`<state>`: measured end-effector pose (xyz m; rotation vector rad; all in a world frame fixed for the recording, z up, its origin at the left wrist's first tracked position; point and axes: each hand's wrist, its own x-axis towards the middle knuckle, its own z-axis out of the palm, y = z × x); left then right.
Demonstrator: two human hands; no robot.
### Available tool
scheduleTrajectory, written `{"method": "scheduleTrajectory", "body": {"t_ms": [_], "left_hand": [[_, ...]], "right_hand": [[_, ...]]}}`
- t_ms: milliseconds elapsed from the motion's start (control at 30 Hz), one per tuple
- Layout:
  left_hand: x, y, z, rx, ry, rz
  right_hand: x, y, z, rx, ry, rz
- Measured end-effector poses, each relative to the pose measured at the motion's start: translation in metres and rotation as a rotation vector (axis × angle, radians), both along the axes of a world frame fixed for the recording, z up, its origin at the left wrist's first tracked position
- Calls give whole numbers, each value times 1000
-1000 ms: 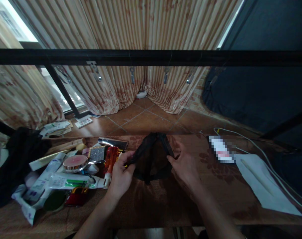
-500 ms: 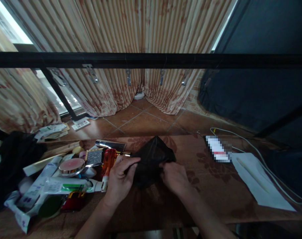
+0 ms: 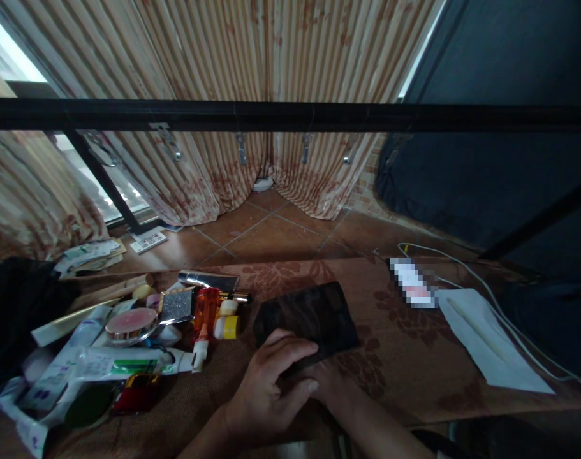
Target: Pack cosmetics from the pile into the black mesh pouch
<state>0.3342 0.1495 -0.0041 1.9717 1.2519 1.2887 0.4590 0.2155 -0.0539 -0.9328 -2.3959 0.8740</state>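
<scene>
A black cloth pouch [image 3: 309, 312] lies fairly flat on the brown patterned cloth in front of me. My left hand [image 3: 273, 379] rests over its near edge, fingers stretched across the fabric and thumb held apart from them. Between that thumb and forefinger comes my right hand [image 3: 319, 377], reaching in from the right at the pouch's near side. Its fingers are hidden by my left hand and the black fabric, so their grip does not show.
Left of the pouch is a pile of cosmetics: a pink compact [image 3: 131, 324], a glittery square case [image 3: 176, 305], an orange bottle [image 3: 205, 309], a yellow-capped bottle [image 3: 227, 327] and a white-green tube [image 3: 122, 364]. Rightward lie a phone [image 3: 412, 282], white paper [image 3: 493, 344] and a cable [image 3: 481, 277].
The pouch has gone from a raised peak to lying flatter. My left hand has moved right and nearer me, over my right hand, which has drawn back towards me. The yellow-capped bottle is now uncovered.
</scene>
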Motion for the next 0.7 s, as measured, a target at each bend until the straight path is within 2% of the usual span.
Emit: {"method": "scheduleTrajectory", "body": {"t_ms": [33, 100, 200, 233, 300, 367, 467, 567, 700], "left_hand": [[-2, -1, 1, 12, -8, 32], [-12, 0, 1, 49, -73, 207], [-34, 11, -3, 2, -316, 580], [-40, 16, -5, -70, -416, 641], [-48, 25, -9, -240, -648, 619], [-49, 30, -10, -363, -839, 506], [-39, 29, -11, -455, -1005, 348], [-30, 25, -16, -470, -1052, 315], [-28, 23, -24, -489, -940, 377]], "right_hand": [[-1, 1, 3, 3, -12, 48], [-3, 3, 13, 55, -24, 118], [-6, 4, 26, 170, 35, 74], [-6, 3, 28, 205, 60, 57], [-6, 1, 29, 251, 106, 37], [-5, -1, 30, 253, 148, 42], [-7, -2, 30, 123, 261, -15], [-12, -2, 30, -78, 472, -118], [-19, 3, 26, -399, 773, -239]]}}
